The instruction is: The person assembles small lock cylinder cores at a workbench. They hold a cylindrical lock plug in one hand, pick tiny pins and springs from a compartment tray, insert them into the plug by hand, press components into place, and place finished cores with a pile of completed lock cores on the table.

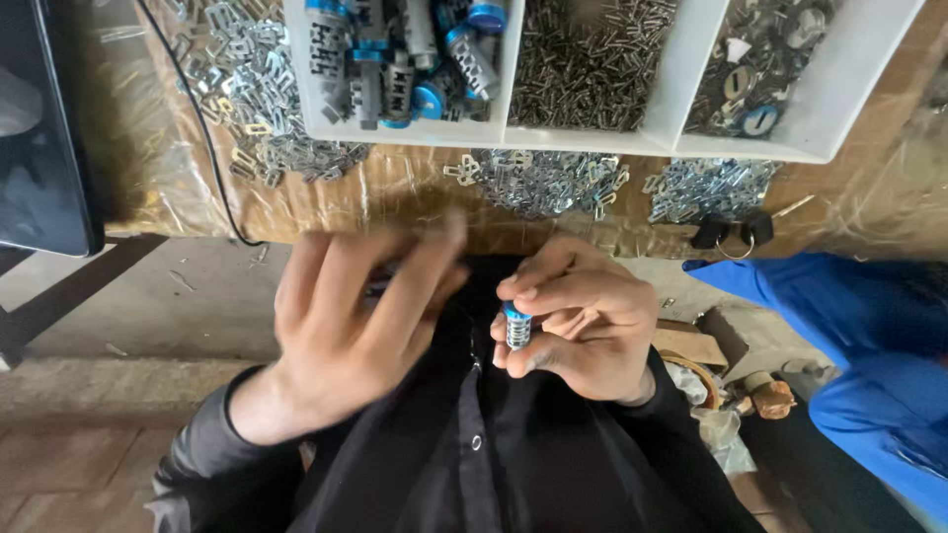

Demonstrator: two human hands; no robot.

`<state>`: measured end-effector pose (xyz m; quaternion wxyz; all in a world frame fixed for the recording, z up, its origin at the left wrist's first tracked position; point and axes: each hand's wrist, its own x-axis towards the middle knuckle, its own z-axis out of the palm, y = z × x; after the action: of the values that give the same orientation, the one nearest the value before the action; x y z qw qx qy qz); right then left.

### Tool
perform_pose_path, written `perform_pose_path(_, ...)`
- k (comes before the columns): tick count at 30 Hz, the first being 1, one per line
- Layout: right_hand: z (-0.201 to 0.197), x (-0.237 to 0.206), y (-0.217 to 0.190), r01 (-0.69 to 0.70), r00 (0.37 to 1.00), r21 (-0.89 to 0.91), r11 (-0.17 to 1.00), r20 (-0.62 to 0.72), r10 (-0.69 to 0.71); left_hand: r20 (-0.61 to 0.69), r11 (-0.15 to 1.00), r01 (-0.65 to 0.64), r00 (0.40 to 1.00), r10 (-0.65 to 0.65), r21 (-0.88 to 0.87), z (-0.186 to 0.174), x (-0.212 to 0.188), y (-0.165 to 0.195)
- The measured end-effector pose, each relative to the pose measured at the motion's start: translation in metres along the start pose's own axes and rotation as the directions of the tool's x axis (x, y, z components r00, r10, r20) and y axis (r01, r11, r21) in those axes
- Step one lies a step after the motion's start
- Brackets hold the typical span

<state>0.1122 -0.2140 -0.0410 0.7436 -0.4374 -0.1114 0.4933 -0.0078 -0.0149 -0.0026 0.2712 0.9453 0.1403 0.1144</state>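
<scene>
Small ridged metal cylinder [517, 329] with blue cap, pinched in right hand [578, 321], left hand [355, 316] blurred, fingers spread, empty

A single view comes from a camera worn on the person's head. It looks steeply down and slightly forward, close over the hands, which fill the middle of the frame near the person's chest. The counter [415, 197] edge runs across the upper part, the white divided tray [592, 138] at the top, the floor at lower left.
</scene>
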Motion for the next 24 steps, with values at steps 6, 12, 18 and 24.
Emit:
perform_pose_path(6, -0.007, -0.003, -0.008, 0.108, 0.993, -0.008, 0.994, 0.045, -0.107, 0.044, 0.997, -0.053, 0.998, 0.050, 0.056, -0.003, 0.007, -0.011)
perform_pose_path(12, -0.017, -0.016, -0.008, 0.098, 0.993, -0.006, 0.995, -0.069, -0.098, 0.049, 0.968, -0.102, 0.994, 0.093, 0.228, 0.004, -0.001, -0.007)
perform_pose_path(18, -0.020, -0.016, -0.013, 0.144, 0.989, -0.026, 0.989, -0.031, -0.145, 0.004, 0.955, -0.294, 0.956, 0.294, -0.031, 0.000, 0.020, -0.009)
perform_pose_path(24, -0.011, -0.011, -0.009, 0.056, 0.997, -0.200, 0.978, -0.046, -0.066, -0.026, 0.808, -0.130, 0.990, 0.141, -0.574, 0.008, 0.001, 0.003)
